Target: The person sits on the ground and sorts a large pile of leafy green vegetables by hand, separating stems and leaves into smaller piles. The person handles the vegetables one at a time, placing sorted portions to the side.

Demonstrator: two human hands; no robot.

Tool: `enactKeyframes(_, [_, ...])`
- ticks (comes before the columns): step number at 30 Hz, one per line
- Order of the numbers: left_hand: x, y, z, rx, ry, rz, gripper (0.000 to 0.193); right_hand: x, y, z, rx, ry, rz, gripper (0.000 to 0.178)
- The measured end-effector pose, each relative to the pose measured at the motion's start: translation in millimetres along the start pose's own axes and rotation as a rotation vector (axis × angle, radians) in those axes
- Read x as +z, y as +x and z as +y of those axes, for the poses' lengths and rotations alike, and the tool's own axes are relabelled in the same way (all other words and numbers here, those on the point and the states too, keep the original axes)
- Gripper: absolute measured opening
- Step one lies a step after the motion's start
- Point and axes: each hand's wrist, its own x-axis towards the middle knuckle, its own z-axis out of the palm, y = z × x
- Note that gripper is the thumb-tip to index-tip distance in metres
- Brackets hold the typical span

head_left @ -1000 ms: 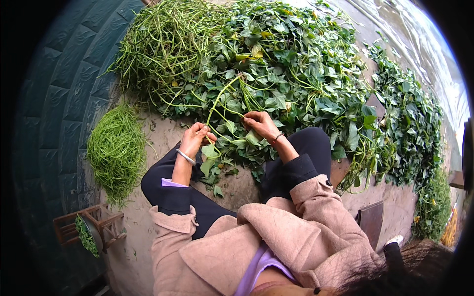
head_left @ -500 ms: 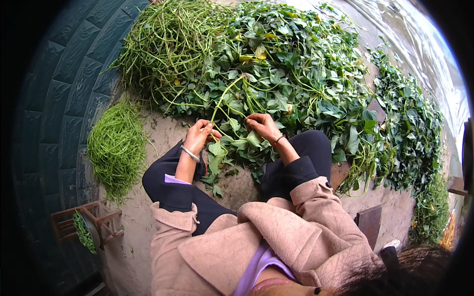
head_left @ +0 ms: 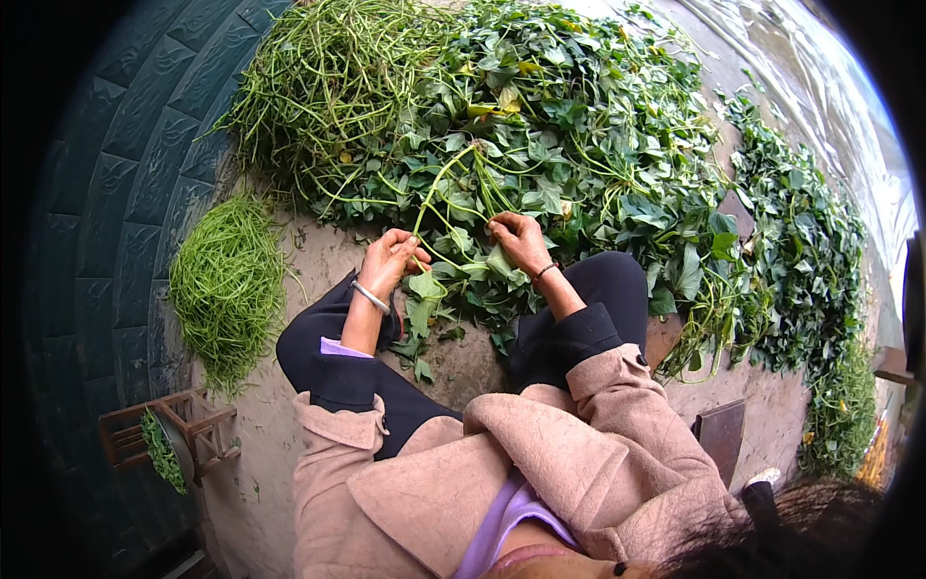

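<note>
My left hand [head_left: 388,262], with a silver bangle at the wrist, pinches a long green vine [head_left: 436,185] that forks at its far end over the leaf heap. Below these fingers hang lobed leaves [head_left: 422,307]. Across from it, my right hand [head_left: 521,243], wearing a dark bracelet, has its fingertips closed on a thin green stalk of the same branching vine; a leaf [head_left: 500,261] sits just under the fingers. Both hands are above the near edge of a large heap of leafy vines [head_left: 579,125], between my bent knees.
A tangled pile of bare vines [head_left: 328,96] lies far left, and a smaller heap of thin green stalks [head_left: 228,289] at left. A wooden stool [head_left: 207,425] stands by the dark green tiled wall [head_left: 106,232]. More vines [head_left: 810,261] stretch along the right, beside plastic sheeting [head_left: 810,58].
My right hand has shifted slightly away from me and to the right, its fingertips higher along the stalk. My left hand stays almost in place on the vine.
</note>
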Motion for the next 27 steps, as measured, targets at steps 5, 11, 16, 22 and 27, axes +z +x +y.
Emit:
enactKeyframes(5, [1, -4, 2, 0.0, -0.025, 0.006, 0.02, 3, -2, -1, -0.004, -0.007, 0.005, 0.019])
enactKeyframes(11, [3, -5, 7, -0.005, -0.022, 0.016, 0.02, 1, -1, 4, -0.023, -0.02, 0.001, 0.021])
enactKeyframes(16, [0, -2, 1, -0.002, -0.035, 0.02, 0.02, 1, -2, 3, -0.021, -0.033, -0.014, 0.021])
enactKeyframes(22, [0, 0, -5, 0.027, -0.058, 0.001, 0.015, 3, -2, 6, -0.001, -0.027, -0.028, 0.021])
enactKeyframes(27, [4, -2, 2, 0.007, -0.045, 0.002, 0.017, 2, -2, 6, 0.014, 0.048, -0.055, 0.02])
